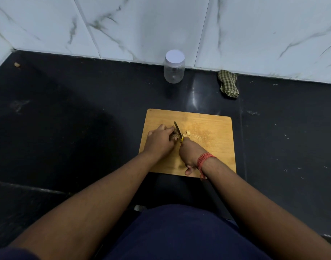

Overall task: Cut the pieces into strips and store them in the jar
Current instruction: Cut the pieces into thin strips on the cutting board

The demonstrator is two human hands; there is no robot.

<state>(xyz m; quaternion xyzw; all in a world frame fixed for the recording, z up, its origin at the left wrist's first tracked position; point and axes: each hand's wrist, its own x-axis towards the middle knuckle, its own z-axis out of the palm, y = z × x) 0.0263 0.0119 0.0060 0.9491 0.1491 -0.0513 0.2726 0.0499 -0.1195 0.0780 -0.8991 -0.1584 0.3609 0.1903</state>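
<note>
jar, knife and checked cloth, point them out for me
jar (173, 72): head view, on its clear wall below the white lid.
knife (177, 131): head view, on the blade above the piece being cut.
checked cloth (228, 84): head view, on the middle of the bundle by the wall.

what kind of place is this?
Likely a home kitchen counter: a dark stone worktop against marble-look wall tiles, with a wooden cutting board, a lidded jar and a checked cloth.

brown piece (174, 136) on board, under knife | jar (174, 67) lidded, upright
</note>
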